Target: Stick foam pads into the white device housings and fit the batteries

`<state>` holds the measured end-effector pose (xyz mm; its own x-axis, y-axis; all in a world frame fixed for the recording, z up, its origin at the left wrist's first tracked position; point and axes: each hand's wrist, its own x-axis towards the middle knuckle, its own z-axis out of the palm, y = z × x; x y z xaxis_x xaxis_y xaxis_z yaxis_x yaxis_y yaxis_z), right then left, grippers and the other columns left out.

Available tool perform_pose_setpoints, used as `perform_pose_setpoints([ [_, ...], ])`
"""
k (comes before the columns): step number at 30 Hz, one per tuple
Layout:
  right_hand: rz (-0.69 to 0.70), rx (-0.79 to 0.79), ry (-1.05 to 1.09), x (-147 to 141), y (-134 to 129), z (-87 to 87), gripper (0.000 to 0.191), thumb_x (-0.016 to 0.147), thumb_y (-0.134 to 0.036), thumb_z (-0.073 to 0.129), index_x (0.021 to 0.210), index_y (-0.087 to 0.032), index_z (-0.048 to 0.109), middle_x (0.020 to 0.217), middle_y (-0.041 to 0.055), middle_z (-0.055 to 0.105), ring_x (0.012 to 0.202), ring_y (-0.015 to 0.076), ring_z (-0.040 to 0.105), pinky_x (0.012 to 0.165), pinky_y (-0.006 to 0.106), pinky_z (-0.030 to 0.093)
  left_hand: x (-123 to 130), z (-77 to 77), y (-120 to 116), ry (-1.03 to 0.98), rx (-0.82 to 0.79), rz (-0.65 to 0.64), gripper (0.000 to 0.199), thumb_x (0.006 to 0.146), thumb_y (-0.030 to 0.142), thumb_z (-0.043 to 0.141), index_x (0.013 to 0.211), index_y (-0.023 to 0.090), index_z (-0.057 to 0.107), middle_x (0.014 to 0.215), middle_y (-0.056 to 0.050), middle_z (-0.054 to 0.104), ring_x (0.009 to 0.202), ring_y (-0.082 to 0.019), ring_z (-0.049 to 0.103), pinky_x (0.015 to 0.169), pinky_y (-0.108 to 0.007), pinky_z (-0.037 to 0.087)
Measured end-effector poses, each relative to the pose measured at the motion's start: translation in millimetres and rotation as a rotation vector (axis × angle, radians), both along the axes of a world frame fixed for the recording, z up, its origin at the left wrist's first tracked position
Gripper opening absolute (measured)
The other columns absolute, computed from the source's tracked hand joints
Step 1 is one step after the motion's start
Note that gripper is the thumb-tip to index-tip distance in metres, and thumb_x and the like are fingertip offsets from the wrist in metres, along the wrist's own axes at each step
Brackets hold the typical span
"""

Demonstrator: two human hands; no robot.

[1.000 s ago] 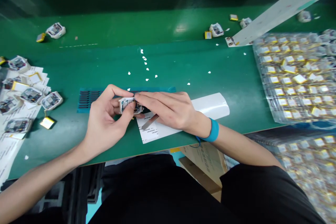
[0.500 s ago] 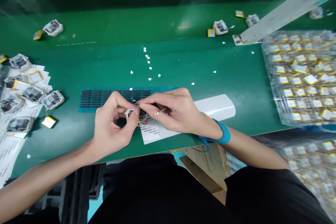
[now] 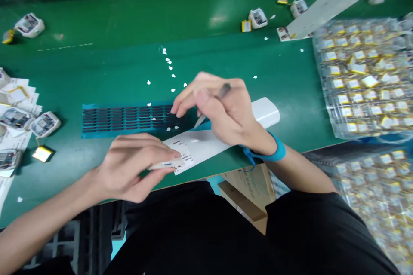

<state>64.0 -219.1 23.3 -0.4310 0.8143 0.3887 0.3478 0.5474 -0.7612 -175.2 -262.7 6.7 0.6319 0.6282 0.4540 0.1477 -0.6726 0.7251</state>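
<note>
My left hand (image 3: pixel 137 167) grips a white device housing (image 3: pixel 166 164), turned edge-on, near the table's front edge. Between the thumb and fingers of my right hand (image 3: pixel 216 107) are tweezers (image 3: pixel 200 120), their tip pointing down-left above a white sheet. Whether the tips hold anything is too small to tell. Printed white backing paper (image 3: pixel 193 154) lies beneath both hands, its glossy end (image 3: pixel 266 111) curling up on the right. Behind my left hand, a blue sheet with rows of dark strips (image 3: pixel 129 119) lies flat, partly hidden by my right hand.
Open housings with yellow batteries (image 3: pixel 45 124) lie on papers at the left. More housings (image 3: pixel 258 18) sit at the back. Small white stickers (image 3: pixel 170 68) dot the green table (image 3: pixel 219 64). Clear trays of batteries (image 3: pixel 358 81) stand at the right, near a slanted white post (image 3: pixel 335 0).
My right hand has moved away from the housing, up and to the right, with the tweezers. My left hand has tilted the housing edge-on and lowered it. The whole view has shifted slightly.
</note>
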Motion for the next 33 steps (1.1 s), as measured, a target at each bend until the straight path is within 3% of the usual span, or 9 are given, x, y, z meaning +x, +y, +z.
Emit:
perform_pose_setpoints([
  [2, 0.021, -0.122, 0.03, 4, 7, 7.4, 0.065, 0.116, -0.054, 0.036, 0.071, -0.02, 0.069, 0.072, 0.0005, 0.071, 0.067, 0.0113, 0.066, 0.072, 0.026, 0.059, 1, -3.0, 2, 0.058, 0.167, -0.07, 0.02, 0.091, 0.007, 0.072, 0.107, 0.021, 0.072, 0.1, -0.006, 0.087, 0.093, -0.025, 0.086, 0.086, -0.036, 0.072],
  [5, 0.113, -0.291, -0.026, 6, 15, 12.0, 0.07, 0.114, -0.06, 0.041, 0.065, -0.019, 0.069, 0.054, -0.0024, 0.064, 0.05, 0.0083, 0.059, 0.07, 0.024, 0.058, 4, -8.8, 2, 0.139, 0.295, -0.06, 0.021, 0.091, 0.004, 0.069, 0.104, 0.02, 0.073, 0.099, -0.006, 0.087, 0.098, -0.027, 0.086, 0.091, -0.038, 0.073],
  [9, 0.198, -0.429, -0.016, 4, 18, 4.7, 0.071, 0.112, -0.063, 0.043, 0.066, -0.017, 0.071, 0.057, -0.0015, 0.068, 0.05, 0.0073, 0.065, 0.068, 0.021, 0.058, 2, -10.4, 2, 0.213, 0.431, -0.017, 0.018, 0.091, 0.005, 0.07, 0.097, 0.021, 0.072, 0.093, -0.004, 0.086, 0.093, -0.026, 0.086, 0.09, -0.038, 0.074],
  [13, 0.297, -0.445, 0.012, 1, 18, -3.1, 0.067, 0.109, -0.065, 0.052, 0.066, -0.018, 0.073, 0.066, 0.0002, 0.076, 0.062, 0.008, 0.073, 0.072, 0.019, 0.059, 0, -6.6, 2, 0.233, 0.379, -0.02, 0.022, 0.09, 0.005, 0.067, 0.099, 0.024, 0.074, 0.093, -0.003, 0.086, 0.089, -0.026, 0.086, 0.091, -0.04, 0.074],
  [17, 0.265, -0.458, -0.066, 3, 19, -2.9, 0.066, 0.111, -0.063, 0.047, 0.069, -0.02, 0.075, 0.06, -0.004, 0.072, 0.062, 0.0076, 0.072, 0.074, 0.02, 0.06, 0, -2.5, 3, 0.267, 0.393, -0.019, 0.017, 0.09, 0.004, 0.067, 0.095, 0.019, 0.072, 0.094, -0.009, 0.086, 0.087, -0.029, 0.086, 0.087, -0.042, 0.074],
  [23, 0.318, -0.589, -0.003, 3, 22, -6.8, 0.066, 0.108, -0.065, 0.051, 0.07, -0.017, 0.073, 0.06, -0.0016, 0.073, 0.053, 0.0077, 0.066, 0.062, 0.02, 0.057, -1, 1.2, 4, 0.317, 0.344, -0.01, 0.014, 0.089, 0.006, 0.071, 0.091, 0.019, 0.072, 0.096, -0.01, 0.085, 0.084, -0.029, 0.085, 0.082, -0.041, 0.074],
  [27, 0.392, -0.638, -0.008, 1, 24, -13.3, 0.063, 0.109, -0.064, 0.05, 0.074, -0.017, 0.074, 0.061, 0.0002, 0.073, 0.059, 0.0095, 0.07, 0.063, 0.02, 0.058, -2, -1.2, 3, 0.305, 0.302, -0.006, 0.015, 0.088, 0.006, 0.071, 0.093, 0.02, 0.072, 0.098, -0.009, 0.085, 0.087, -0.03, 0.085, 0.084, -0.043, 0.074],
  [33, 0.331, -0.722, 0.079, 1, 28, -12.9, 0.066, 0.105, -0.073, 0.051, 0.074, -0.019, 0.073, 0.063, -0.0017, 0.075, 0.062, 0.0097, 0.074, 0.058, 0.017, 0.06, -2, -4.2, 4, 0.284, 0.271, 0.011, 0.017, 0.089, 0.007, 0.069, 0.094, 0.022, 0.074, 0.097, -0.006, 0.085, 0.087, -0.028, 0.085, 0.085, -0.043, 0.073],
])
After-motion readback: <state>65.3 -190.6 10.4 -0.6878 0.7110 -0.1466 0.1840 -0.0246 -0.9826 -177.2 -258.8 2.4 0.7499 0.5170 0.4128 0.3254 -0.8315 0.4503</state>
